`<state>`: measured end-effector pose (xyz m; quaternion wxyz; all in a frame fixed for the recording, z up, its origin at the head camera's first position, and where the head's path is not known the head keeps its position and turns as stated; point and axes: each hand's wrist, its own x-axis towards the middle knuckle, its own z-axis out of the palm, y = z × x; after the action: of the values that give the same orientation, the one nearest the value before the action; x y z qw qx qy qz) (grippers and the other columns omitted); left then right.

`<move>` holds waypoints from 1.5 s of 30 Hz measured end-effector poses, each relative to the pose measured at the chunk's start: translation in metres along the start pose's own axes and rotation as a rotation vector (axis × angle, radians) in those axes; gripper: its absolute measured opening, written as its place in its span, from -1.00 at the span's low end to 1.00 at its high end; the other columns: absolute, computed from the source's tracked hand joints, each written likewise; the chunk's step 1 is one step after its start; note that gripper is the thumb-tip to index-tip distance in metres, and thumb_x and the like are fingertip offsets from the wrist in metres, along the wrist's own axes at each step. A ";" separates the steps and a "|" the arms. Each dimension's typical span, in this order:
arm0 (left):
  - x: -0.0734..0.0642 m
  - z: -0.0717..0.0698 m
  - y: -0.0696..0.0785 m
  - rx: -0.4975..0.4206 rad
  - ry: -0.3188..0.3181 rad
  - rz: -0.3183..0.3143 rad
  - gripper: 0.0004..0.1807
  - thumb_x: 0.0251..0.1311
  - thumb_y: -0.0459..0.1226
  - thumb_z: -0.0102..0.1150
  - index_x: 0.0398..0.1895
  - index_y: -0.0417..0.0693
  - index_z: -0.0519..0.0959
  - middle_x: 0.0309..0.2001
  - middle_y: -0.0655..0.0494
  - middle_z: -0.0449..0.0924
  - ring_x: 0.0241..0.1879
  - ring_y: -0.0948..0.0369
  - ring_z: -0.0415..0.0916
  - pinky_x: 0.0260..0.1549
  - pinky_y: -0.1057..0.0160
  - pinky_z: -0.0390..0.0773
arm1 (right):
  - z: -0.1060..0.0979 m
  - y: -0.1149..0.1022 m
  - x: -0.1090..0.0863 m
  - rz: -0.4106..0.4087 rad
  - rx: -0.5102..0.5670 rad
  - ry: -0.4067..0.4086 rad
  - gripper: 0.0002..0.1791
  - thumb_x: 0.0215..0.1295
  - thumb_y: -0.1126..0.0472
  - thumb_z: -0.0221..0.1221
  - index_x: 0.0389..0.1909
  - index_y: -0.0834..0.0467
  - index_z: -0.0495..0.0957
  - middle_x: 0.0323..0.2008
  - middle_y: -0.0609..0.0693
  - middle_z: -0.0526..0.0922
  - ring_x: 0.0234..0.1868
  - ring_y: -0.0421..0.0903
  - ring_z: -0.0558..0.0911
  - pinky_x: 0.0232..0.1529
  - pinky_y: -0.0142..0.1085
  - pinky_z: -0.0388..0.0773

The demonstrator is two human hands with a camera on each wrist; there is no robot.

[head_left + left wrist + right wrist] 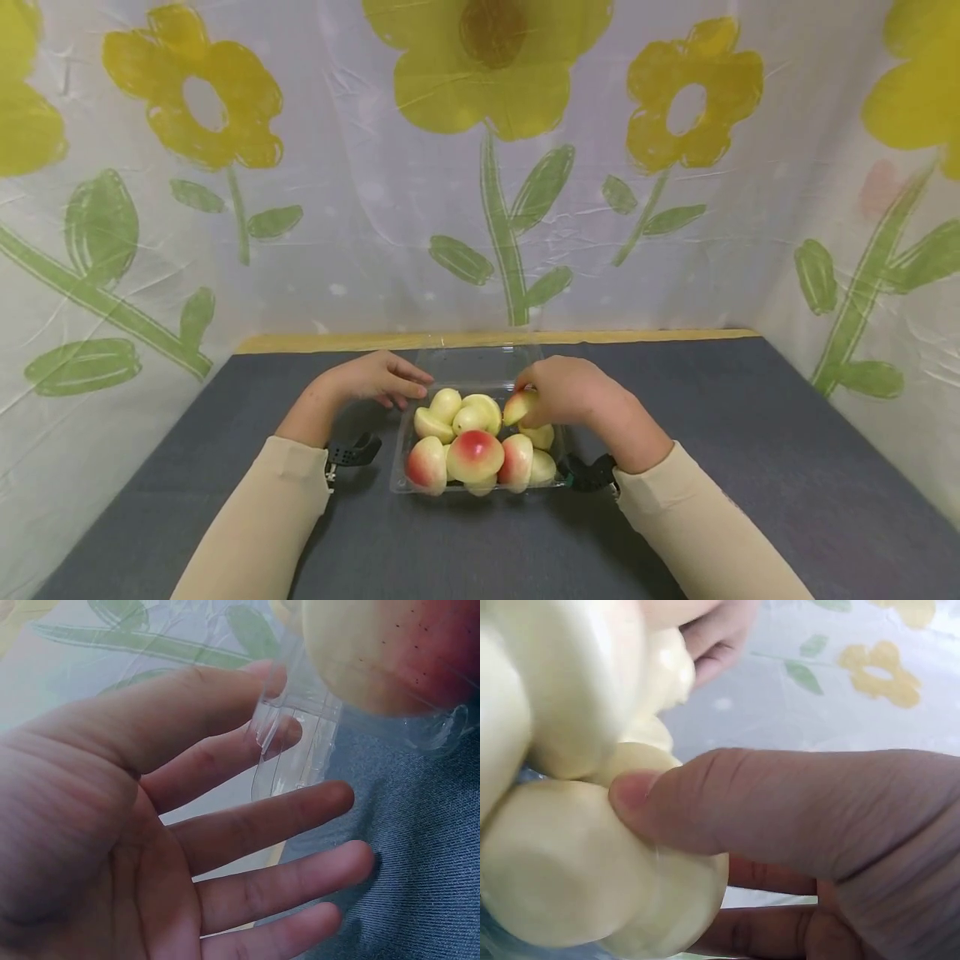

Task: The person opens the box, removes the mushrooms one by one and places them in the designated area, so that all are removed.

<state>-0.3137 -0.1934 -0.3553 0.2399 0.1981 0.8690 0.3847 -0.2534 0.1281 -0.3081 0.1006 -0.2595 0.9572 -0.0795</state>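
Beige sleeves (247, 525) lie nearest my camera; I see the right hand (566, 392) pinching a red-yellow peach (517, 408) at the back right of a clear clamshell (399, 477), the left hand (377, 377) relaxed, fingers extended, by its back left.

My right hand (566, 390) hides part of the fruit piece (517, 407) it pinches. Beyond my right thumb (727, 799), pale fruit (562, 682) is blurred and edge-cropped; above my left hand (161, 844), a red-flushed fruit (390, 652) is cut off.
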 end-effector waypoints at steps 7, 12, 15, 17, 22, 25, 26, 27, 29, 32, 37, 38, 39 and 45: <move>-0.001 0.001 -0.001 0.004 0.005 -0.002 -0.50 0.41 -0.09 0.28 0.33 -0.11 0.59 0.15 0.02 0.68 -0.12 0.14 0.67 -0.07 0.03 0.63 | -0.010 0.012 -0.007 -0.043 0.161 0.002 -0.90 0.08 0.20 0.32 -0.34 0.02 0.66 -0.48 -0.13 0.56 -0.50 -0.15 0.44 -0.40 -0.22 0.41; 0.000 0.000 -0.003 -0.001 0.004 0.001 -0.50 0.41 -0.09 0.28 0.32 -0.10 0.60 0.15 0.01 0.67 -0.11 0.13 0.67 -0.07 0.03 0.63 | -0.017 0.017 -0.012 -0.040 0.244 0.011 -0.81 0.07 0.23 0.28 -0.25 0.09 0.66 -0.43 -0.09 0.59 -0.48 -0.13 0.47 -0.40 -0.22 0.44; 0.000 -0.001 -0.004 -0.006 0.002 0.004 -0.51 0.41 -0.08 0.29 0.32 -0.08 0.61 0.16 0.01 0.67 -0.11 0.12 0.67 -0.06 0.01 0.63 | -0.020 0.022 -0.015 -0.039 0.251 0.027 -0.79 0.07 0.24 0.26 -0.22 0.10 0.65 -0.40 -0.08 0.58 -0.46 -0.12 0.48 -0.38 -0.22 0.44; 0.000 -0.001 -0.004 -0.009 0.001 0.006 -0.51 0.40 -0.08 0.29 0.31 -0.07 0.62 0.16 0.02 0.67 -0.10 0.12 0.66 -0.06 0.01 0.63 | -0.022 0.026 -0.016 -0.044 0.253 0.037 -0.76 0.06 0.25 0.24 -0.19 0.11 0.64 -0.40 -0.08 0.58 -0.45 -0.13 0.48 -0.37 -0.22 0.44; 0.000 -0.001 -0.003 -0.005 0.001 0.012 -0.53 0.40 -0.08 0.29 0.30 -0.05 0.63 0.17 0.05 0.66 -0.10 0.11 0.66 -0.05 0.00 0.63 | -0.028 0.036 -0.020 -0.033 0.267 0.066 -0.75 0.11 0.24 0.24 -0.15 0.14 0.63 -0.38 -0.06 0.58 -0.42 -0.11 0.49 -0.33 -0.20 0.45; 0.000 0.000 -0.002 -0.006 0.002 0.014 -0.53 0.41 -0.09 0.29 0.30 -0.05 0.63 0.17 0.05 0.66 -0.10 0.11 0.66 -0.04 -0.01 0.62 | -0.031 0.040 -0.023 -0.023 0.288 0.078 -0.75 0.14 0.23 0.25 -0.14 0.17 0.62 -0.37 -0.04 0.58 -0.42 -0.09 0.50 -0.32 -0.18 0.45; 0.000 0.000 -0.001 -0.006 0.002 0.015 -0.53 0.41 -0.09 0.28 0.30 -0.05 0.63 0.16 0.05 0.66 -0.10 0.11 0.66 -0.04 -0.01 0.62 | -0.031 0.042 -0.023 -0.021 0.293 0.079 -0.74 0.15 0.22 0.26 -0.12 0.18 0.62 -0.36 -0.03 0.58 -0.41 -0.09 0.50 -0.32 -0.18 0.46; -0.001 0.000 -0.002 -0.006 0.002 0.015 -0.53 0.41 -0.09 0.28 0.30 -0.05 0.63 0.16 0.04 0.66 -0.10 0.11 0.66 -0.04 -0.01 0.62 | -0.032 0.043 -0.023 -0.017 0.302 0.077 -0.72 0.16 0.22 0.26 -0.10 0.20 0.62 -0.35 -0.02 0.59 -0.40 -0.09 0.50 -0.31 -0.17 0.46; 0.000 0.000 -0.002 -0.005 0.005 0.015 -0.53 0.41 -0.08 0.28 0.30 -0.05 0.63 0.17 0.05 0.66 -0.09 0.12 0.66 -0.04 -0.01 0.62 | -0.032 0.046 -0.023 -0.006 0.307 0.073 -0.69 0.17 0.21 0.27 -0.06 0.22 0.61 -0.33 -0.01 0.59 -0.39 -0.08 0.51 -0.30 -0.17 0.46; 0.000 0.000 -0.003 -0.001 0.008 0.015 -0.53 0.41 -0.07 0.28 0.30 -0.05 0.63 0.16 0.04 0.66 -0.09 0.12 0.66 -0.04 0.00 0.62 | -0.031 0.051 -0.023 0.008 0.315 0.055 -0.72 0.20 0.21 0.25 -0.09 0.23 0.62 -0.34 0.00 0.58 -0.40 -0.08 0.49 -0.31 -0.17 0.45; 0.001 0.001 -0.003 -0.002 0.010 0.013 -0.53 0.41 -0.08 0.28 0.30 -0.06 0.63 0.16 0.03 0.66 -0.09 0.12 0.66 -0.05 0.00 0.63 | -0.030 0.058 -0.023 0.052 0.301 0.037 -0.85 0.22 0.19 0.23 -0.26 0.18 0.59 -0.43 -0.02 0.50 -0.44 -0.09 0.42 -0.35 -0.18 0.37; 0.000 0.001 -0.002 -0.002 0.010 0.014 -0.53 0.41 -0.08 0.28 0.30 -0.06 0.63 0.17 0.03 0.66 -0.09 0.12 0.66 -0.05 0.00 0.63 | -0.030 0.060 -0.023 0.065 0.293 0.036 -0.86 0.23 0.18 0.23 -0.28 0.18 0.58 -0.44 -0.02 0.50 -0.45 -0.09 0.41 -0.36 -0.19 0.36; 0.000 0.001 -0.002 -0.002 0.010 0.014 -0.53 0.41 -0.08 0.28 0.29 -0.06 0.63 0.17 0.03 0.65 -0.09 0.12 0.66 -0.05 0.00 0.63 | -0.030 0.061 -0.023 0.077 0.286 0.036 -0.85 0.23 0.17 0.23 -0.29 0.18 0.58 -0.44 -0.02 0.49 -0.44 -0.09 0.41 -0.36 -0.19 0.35; 0.000 0.000 -0.001 -0.005 0.004 0.008 -0.52 0.41 -0.07 0.28 0.31 -0.07 0.62 0.17 0.03 0.66 -0.08 0.12 0.66 -0.04 0.00 0.62 | -0.029 0.071 -0.020 0.104 0.278 0.017 -0.76 0.25 0.15 0.23 -0.17 0.22 0.62 -0.40 -0.01 0.52 -0.42 -0.09 0.42 -0.34 -0.19 0.36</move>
<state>-0.3138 -0.1942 -0.3561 0.2370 0.2000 0.8678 0.3882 -0.2775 0.2013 -0.2912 0.1316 -0.1925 0.9499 -0.2084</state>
